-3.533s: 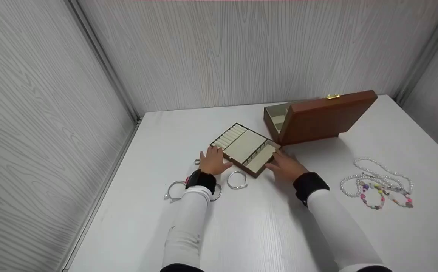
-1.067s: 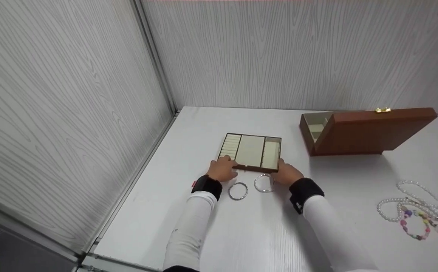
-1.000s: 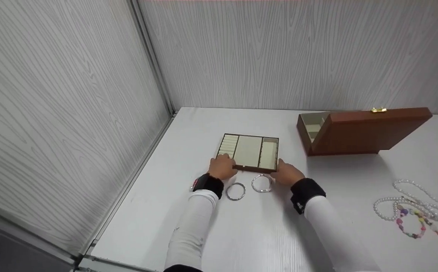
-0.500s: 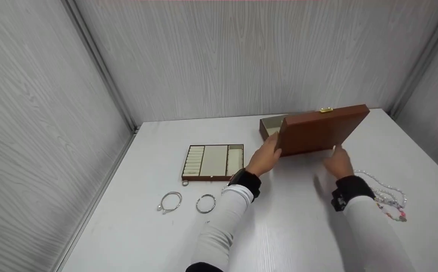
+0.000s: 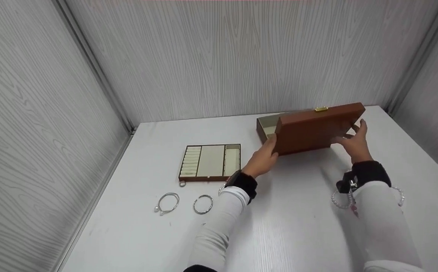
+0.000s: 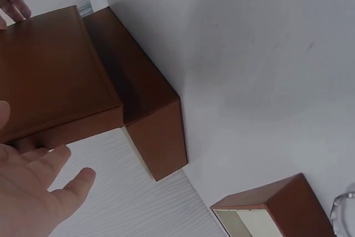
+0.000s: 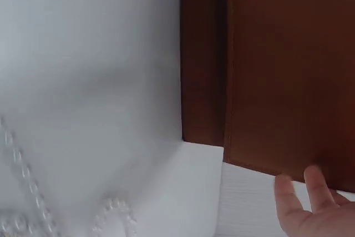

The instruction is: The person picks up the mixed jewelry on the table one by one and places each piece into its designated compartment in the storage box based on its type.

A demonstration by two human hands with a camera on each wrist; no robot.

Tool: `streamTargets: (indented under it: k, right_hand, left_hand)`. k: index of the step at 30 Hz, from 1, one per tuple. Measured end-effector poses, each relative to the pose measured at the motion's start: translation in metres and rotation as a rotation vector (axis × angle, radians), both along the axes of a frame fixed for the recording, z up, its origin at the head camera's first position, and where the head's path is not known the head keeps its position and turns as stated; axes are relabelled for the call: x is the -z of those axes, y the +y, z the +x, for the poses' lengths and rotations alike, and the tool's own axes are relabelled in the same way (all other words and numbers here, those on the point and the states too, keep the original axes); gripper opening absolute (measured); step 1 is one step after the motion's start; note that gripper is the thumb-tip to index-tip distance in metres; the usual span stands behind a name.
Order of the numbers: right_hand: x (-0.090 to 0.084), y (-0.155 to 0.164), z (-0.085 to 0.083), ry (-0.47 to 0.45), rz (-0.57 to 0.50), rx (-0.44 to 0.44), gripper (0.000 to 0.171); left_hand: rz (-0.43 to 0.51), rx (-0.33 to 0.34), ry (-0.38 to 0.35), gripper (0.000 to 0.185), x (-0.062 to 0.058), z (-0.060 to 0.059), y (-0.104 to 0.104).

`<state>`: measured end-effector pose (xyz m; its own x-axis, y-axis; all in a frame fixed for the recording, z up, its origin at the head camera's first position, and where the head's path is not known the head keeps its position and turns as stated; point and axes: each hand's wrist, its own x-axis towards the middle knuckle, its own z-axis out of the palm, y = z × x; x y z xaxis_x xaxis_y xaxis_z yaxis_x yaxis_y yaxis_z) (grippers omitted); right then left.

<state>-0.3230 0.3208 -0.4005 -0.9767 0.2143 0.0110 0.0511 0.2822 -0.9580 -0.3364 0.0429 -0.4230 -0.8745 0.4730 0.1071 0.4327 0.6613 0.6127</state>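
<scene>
A brown wooden box (image 5: 317,128) stands at the back right of the white table (image 5: 279,226), its lid half raised with a gold clasp on top. My left hand (image 5: 266,155) touches the lid's near left corner with straight fingers. In the left wrist view the left hand (image 6: 33,192) lies open just under the lid (image 6: 50,70). My right hand (image 5: 355,139) is spread against the lid's right end. The right wrist view shows its fingertips (image 7: 305,192) at the lid's edge (image 7: 277,81).
A cream-lined tray insert (image 5: 211,162) lies left of the box, with a small ring (image 5: 182,184) at its near corner. Two silver bracelets (image 5: 167,202) (image 5: 203,204) lie nearer me. Pearl strings (image 5: 339,200) show beside my right arm. Grey walls close three sides.
Both hands left the tray insert and went to the box. In the last half second the right hand rose to the lid's right end; the left stayed at its left corner.
</scene>
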Motion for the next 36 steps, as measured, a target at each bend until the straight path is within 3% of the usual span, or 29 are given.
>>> streamTargets:
  k: [2,7,9,11,15,22,25,30,32,36]
  right_hand:
    - [0.003,0.000,0.002,-0.002,0.038,0.003,0.103]
    - [0.008,-0.016,0.003,0.151,0.312,0.019,0.071]
    - [0.008,-0.025,0.003,0.168,0.310,0.023,0.068]
    - [0.007,-0.032,0.005,0.142,0.239,0.012,0.072]
    - [0.004,-0.038,0.008,0.070,0.136,-0.035,0.074]
    - [0.013,-0.043,0.015,0.126,0.259,-0.087,0.064]
    - [0.016,-0.049,0.019,0.188,0.340,-0.083,0.060]
    - [0.021,-0.074,0.031,0.271,0.409,-0.038,0.052]
    - [0.023,-0.089,0.036,0.296,0.407,-0.020,0.046]
    - [0.025,-0.120,0.047,0.352,0.351,-0.027,0.038]
  left_hand:
    - [0.036,-0.006,-0.021,0.062,0.003,-0.001,-0.003]
    - [0.192,-0.052,0.010,0.066,0.007,-0.010,-0.017]
    - [0.243,-0.065,0.020,0.067,0.006,-0.015,-0.022]
    - [0.274,-0.067,0.007,0.067,0.005,-0.018,-0.026]
    - [0.248,-0.103,-0.006,0.062,0.003,-0.022,-0.032]
    - [0.267,-0.203,-0.027,0.059,0.004,-0.022,-0.045]
    - [0.275,-0.256,0.025,0.060,0.003,-0.024,-0.047]
    - [0.342,-0.379,0.167,0.068,-0.009,-0.012,-0.042]
    - [0.381,-0.371,0.192,0.072,-0.015,-0.003,-0.038]
    - [0.442,-0.291,0.190,0.090,-0.024,0.011,-0.030]
